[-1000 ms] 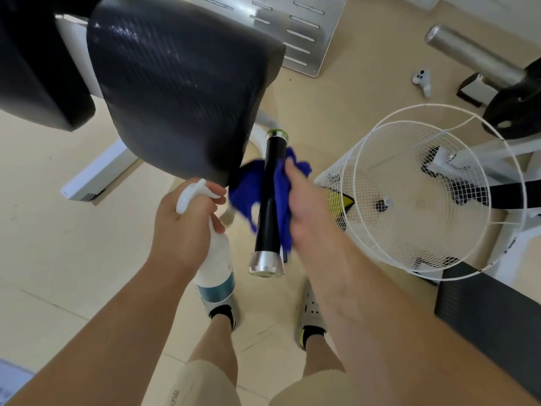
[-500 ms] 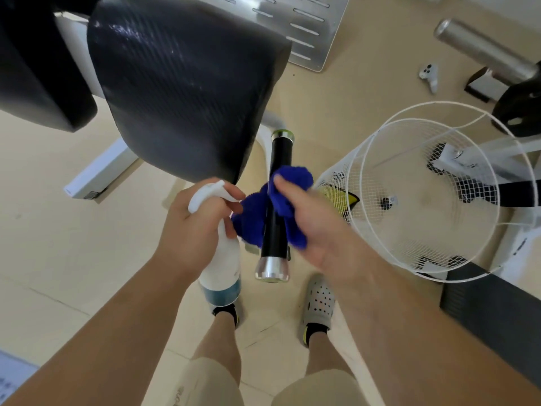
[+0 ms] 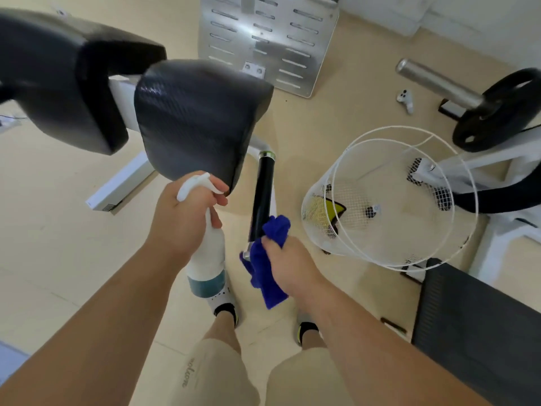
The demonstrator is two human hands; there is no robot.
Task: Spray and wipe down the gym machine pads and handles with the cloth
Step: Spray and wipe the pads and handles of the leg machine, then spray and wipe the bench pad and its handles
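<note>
A black machine handle (image 3: pixel 262 197) with silver end caps points toward me at the centre. My right hand (image 3: pixel 288 263) grips a blue cloth (image 3: pixel 268 265) wrapped over the handle's near end, hiding the lower cap. My left hand (image 3: pixel 184 216) holds a white spray bottle (image 3: pixel 206 253) with a teal band, its nozzle up beside the large black pad (image 3: pixel 199 118). A second black pad (image 3: pixel 58 80) sits to the left.
A white wire mesh basket (image 3: pixel 389 200) stands right of the handle. A perforated metal plate (image 3: pixel 266 39) is at the top, a black weight plate (image 3: pixel 500 109) on a steel bar at the right, a black mat (image 3: pixel 480 329) at lower right. My feet stand below.
My right hand slid the blue cloth down the handle toward its near end, baring the upper shaft. The view pulled back, and the spray bottle stayed beside the pad.
</note>
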